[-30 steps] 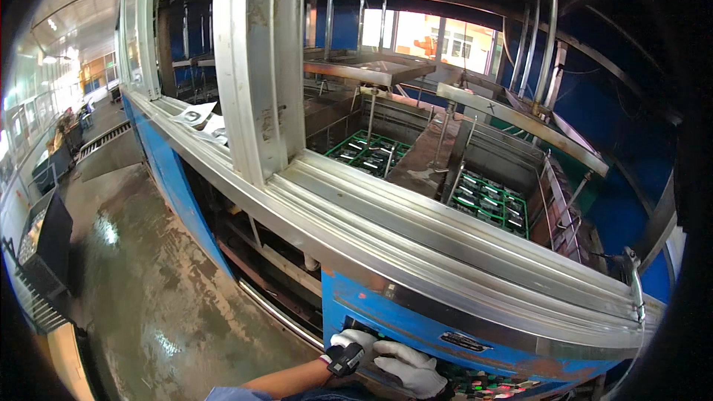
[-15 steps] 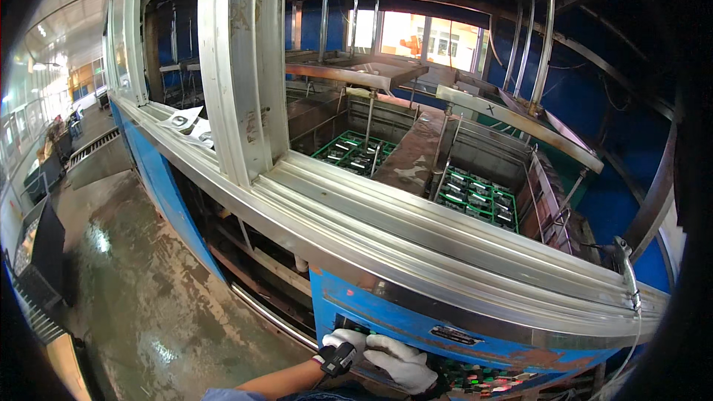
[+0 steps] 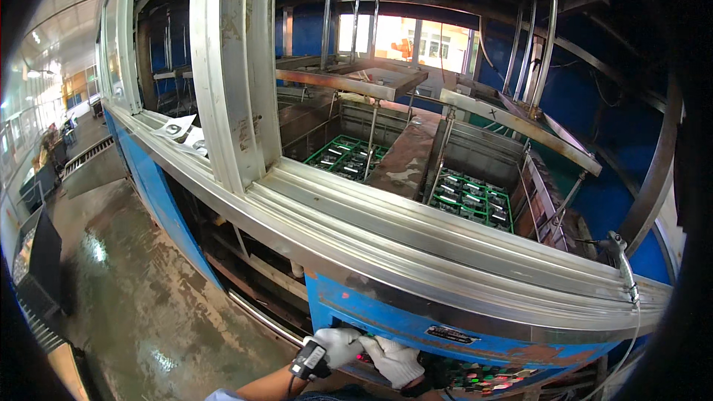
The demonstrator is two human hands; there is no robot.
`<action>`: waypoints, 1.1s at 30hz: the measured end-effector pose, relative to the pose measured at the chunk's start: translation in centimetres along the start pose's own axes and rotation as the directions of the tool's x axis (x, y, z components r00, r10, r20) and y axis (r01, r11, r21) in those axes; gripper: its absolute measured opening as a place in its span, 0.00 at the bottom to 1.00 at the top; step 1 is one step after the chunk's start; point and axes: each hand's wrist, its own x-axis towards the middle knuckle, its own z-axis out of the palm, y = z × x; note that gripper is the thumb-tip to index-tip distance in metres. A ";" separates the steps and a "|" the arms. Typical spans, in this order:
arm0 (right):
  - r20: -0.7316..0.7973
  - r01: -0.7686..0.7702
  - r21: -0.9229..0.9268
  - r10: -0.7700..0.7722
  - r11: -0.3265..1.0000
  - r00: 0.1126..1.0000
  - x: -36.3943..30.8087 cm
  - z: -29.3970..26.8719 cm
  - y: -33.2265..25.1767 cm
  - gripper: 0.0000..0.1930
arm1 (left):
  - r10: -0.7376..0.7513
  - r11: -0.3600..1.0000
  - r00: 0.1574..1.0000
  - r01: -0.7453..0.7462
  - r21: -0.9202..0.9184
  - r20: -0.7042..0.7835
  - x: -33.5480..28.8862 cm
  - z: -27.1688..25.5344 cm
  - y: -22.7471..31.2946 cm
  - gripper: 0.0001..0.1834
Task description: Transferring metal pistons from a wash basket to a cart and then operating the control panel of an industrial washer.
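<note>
Both hands wear white gloves and are at the lower edge of the blue panel (image 3: 401,330), close together. My left hand (image 3: 336,347), with a black device strapped at the wrist, has its fingers curled in front of a dark opening in the panel. My right hand (image 3: 395,364) reaches in beside it, fingers bent toward the left fingertips. Whatever lies between the fingers is too small or hidden to make out. Below and right of the right hand lies a cluster of small red and green pieces or lights (image 3: 483,379), partly blurred.
A wide metal ledge (image 3: 416,230) runs above the panel, with an upright metal post (image 3: 234,67). Behind it are sunken tanks holding green racks (image 3: 471,200) under hanging frames. A spray handle with a hose (image 3: 624,263) hangs at right. Wet floor (image 3: 141,289) lies left.
My view has shifted slightly. My left hand has turned and moved a little left; the right hand stays beside it, its fingers more bent.
</note>
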 end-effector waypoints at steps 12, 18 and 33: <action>-0.224 -0.154 -0.077 0.133 0.985 0.965 -1.9 5.7 3.0 0.19 | -0.169 0.985 0.977 0.165 0.045 0.126 1.5 -1.2 1.9 0.20; -0.378 -0.232 -0.157 0.158 0.960 0.912 -2.2 6.7 2.4 0.19 | -0.104 0.985 0.982 0.081 0.150 0.155 1.8 -1.6 2.0 0.24; 0.585 -0.418 0.126 0.273 0.899 0.764 -1.1 -4.0 -1.2 0.15 | -0.065 0.932 0.994 0.029 0.362 0.089 1.6 -0.9 1.9 0.24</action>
